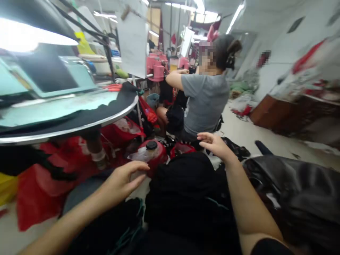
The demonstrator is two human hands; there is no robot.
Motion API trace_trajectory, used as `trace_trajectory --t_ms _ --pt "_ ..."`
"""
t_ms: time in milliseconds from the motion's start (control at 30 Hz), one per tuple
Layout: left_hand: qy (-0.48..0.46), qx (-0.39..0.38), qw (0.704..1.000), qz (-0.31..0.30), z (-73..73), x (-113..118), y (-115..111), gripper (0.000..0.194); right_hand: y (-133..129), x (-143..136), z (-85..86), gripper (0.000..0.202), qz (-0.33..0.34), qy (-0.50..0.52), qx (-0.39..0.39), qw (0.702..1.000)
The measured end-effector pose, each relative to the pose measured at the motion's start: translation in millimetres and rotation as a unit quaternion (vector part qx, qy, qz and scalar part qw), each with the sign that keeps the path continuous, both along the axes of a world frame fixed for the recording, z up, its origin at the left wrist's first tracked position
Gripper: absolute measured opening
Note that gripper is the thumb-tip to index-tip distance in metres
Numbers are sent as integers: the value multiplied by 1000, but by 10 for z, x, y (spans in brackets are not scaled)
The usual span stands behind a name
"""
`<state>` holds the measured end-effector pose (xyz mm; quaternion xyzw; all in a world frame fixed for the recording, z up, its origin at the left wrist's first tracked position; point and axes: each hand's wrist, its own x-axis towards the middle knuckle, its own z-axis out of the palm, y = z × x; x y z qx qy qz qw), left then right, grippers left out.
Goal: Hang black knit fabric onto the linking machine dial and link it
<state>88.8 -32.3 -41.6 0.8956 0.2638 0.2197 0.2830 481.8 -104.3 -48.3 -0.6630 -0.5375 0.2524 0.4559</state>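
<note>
A heap of black cloth (186, 184) rises in front of me, with loose teal threads (219, 203) on it. Left of the heap, my left hand (131, 175) hovers with thumb and fingers apart and nothing between them. On the far right side of the cloth, my right hand (214, 145) is raised, fingers loosely stretched out and holding nothing. Whether it touches the cloth I cannot tell. More black fabric with teal thread ends (127, 237) lies at the lower left, below my left forearm.
A round-edged work table (106, 118) with a lit lamp above stands at left, red bags (39, 191) beneath it. A red container with a black cap (151, 145) is ahead. A person in a grey shirt (207, 99) sits beyond. Dark shiny material (305, 187) lies right.
</note>
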Motion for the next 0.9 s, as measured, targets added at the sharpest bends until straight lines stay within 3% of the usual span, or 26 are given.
trace_trajectory --t_ms 67,100,133,200,267,333,367,467,533,633,700,800,900 --pt "21 -57 998 -23 -570 297 -90 37 -652 -95 -141 49 -14 -42 -20 999" --pt "25 -67 997 -44 -779 465 -156 45 -916 -164 -227 50 -25 -65 -29 997" --pt "34 -66 996 -58 -934 625 -238 54 -1135 -233 -306 45 -41 -89 -35 995" --pt "38 -52 995 -77 -1090 875 -426 63 -1447 -349 -392 20 -82 -135 -34 987" --pt "15 -41 996 -84 -1076 1004 -574 43 -1607 -432 -324 8 -126 -176 -9 976" --pt "-21 -43 996 -74 -941 1025 -596 21 -1630 -494 -98 15 -156 -207 30 965" --pt "-34 -45 997 -58 -845 1008 -547 21 -1593 -518 52 16 -164 -216 50 961" --pt "-53 -45 997 17 -557 913 -197 34 -1293 -538 464 17 -134 -228 90 960" --pt "-55 -37 996 57 -458 836 86 38 -979 -499 580 15 -62 -236 66 967" --pt "-30 -19 997 74 -521 696 298 38 -549 -419 469 16 -23 -258 -10 966" --pt "-19 -9 999 48 -639 608 209 40 -433 -422 317 17 -25 -272 -29 962" --pt "-22 28 999 -18 -785 556 -177 46 -589 -648 152 5 -30 -288 3 957" --pt "-14 196 975 -108 -926 655 -560 43 -972 -1134 20 27 -16 -281 93 955"
